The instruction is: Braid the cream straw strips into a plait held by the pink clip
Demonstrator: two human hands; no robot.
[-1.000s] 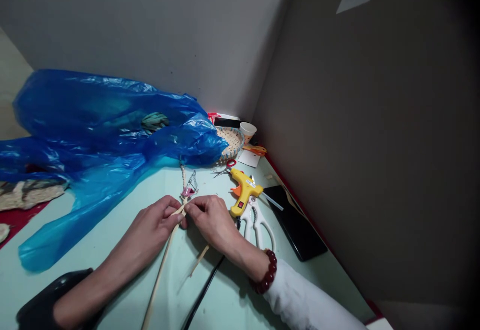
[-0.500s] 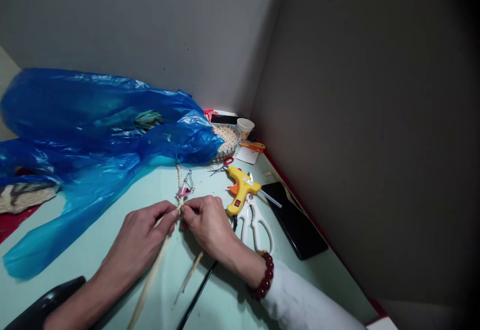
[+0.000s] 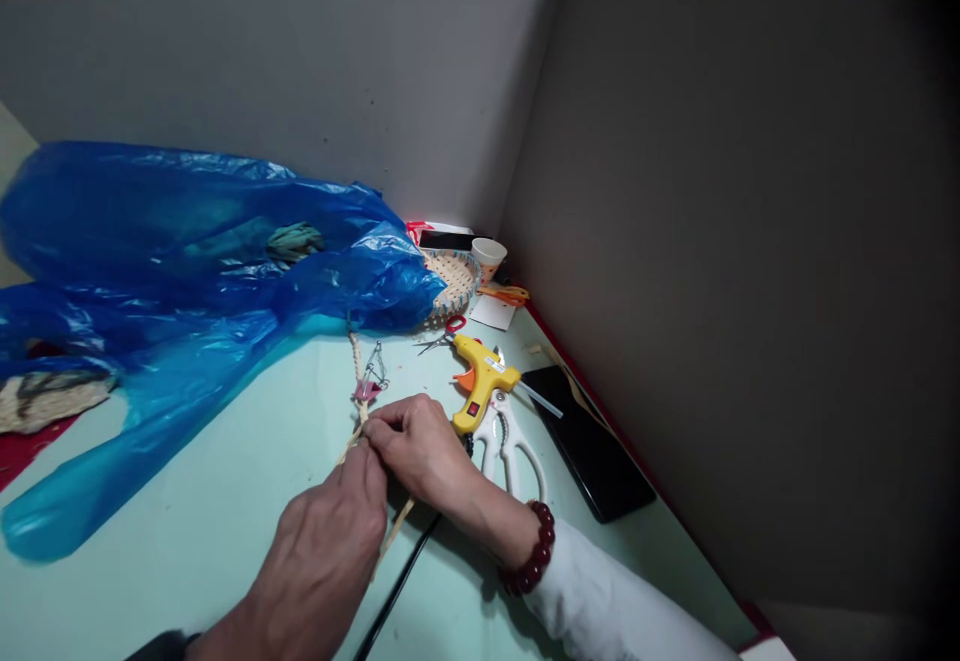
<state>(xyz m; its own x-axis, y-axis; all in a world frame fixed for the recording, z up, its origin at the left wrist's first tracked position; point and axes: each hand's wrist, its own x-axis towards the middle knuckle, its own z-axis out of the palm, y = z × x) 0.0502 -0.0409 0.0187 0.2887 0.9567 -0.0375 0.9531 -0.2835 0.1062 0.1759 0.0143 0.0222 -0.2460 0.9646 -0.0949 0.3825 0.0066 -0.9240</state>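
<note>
My right hand [image 3: 421, 446] pinches pale straw strands [image 3: 355, 436] where they meet a thin braid [image 3: 355, 353] lying on the pale green table [image 3: 225, 461]. A pink binder clip [image 3: 367, 387] is clamped on the braid just beyond my fingers. My left hand [image 3: 330, 541] has come over the strands and grips one of them close against the right hand, fingers curled. One loose strand [image 3: 395, 526] runs out beneath my hands toward me. A dark red bead bracelet [image 3: 531, 561] sits on my right wrist.
A yellow glue gun [image 3: 480, 383], white shears [image 3: 510, 446] and small red-handled scissors [image 3: 444, 334] lie right of my hands. A black phone [image 3: 589, 446] lies by the wall. A blue plastic bag [image 3: 187, 261] fills the left; a woven tray [image 3: 456, 281] and paper cup [image 3: 488, 258] sit in the corner.
My left hand has lifted from the left of the strands and swung over them, now close against the right hand. The right hand has kept its pinch.
</note>
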